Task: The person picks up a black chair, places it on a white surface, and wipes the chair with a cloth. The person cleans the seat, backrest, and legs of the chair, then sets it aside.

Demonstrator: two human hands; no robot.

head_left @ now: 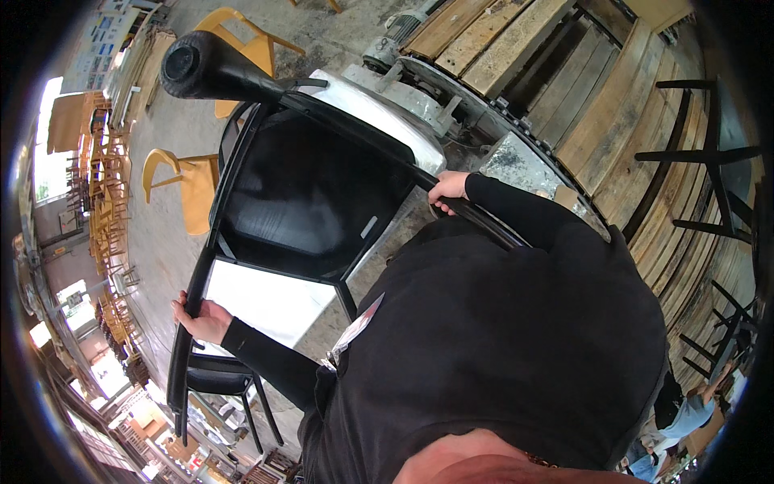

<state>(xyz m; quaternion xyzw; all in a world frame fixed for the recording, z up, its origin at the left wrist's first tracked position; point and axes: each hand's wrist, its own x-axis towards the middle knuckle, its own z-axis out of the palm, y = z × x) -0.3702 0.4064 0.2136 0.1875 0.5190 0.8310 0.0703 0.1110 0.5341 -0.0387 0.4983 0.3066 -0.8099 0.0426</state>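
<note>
A black chair (310, 202) hangs tilted in front of my body, with the dark underside of its seat turned toward me. My left hand (205, 319) is closed round one of its long black legs, at the lower left. Closer to my chest, my right hand (449, 192) grips another leg, its fingers wrapped over the bar. The thick rounded black end of the chair (214, 68) sticks out at the far left. A white surface (266, 294) shows beneath the frame, partly covered by the chair.
Stacked wooden planks (637, 105) and a machine with a motor (403, 81) stand to the right. Yellow-tan chairs (189, 185) stand on the concrete floor at left. Another black chair (222, 375) is beyond my left hand. Black chairs (717, 161) line the far right; a person (685, 419) is there too.
</note>
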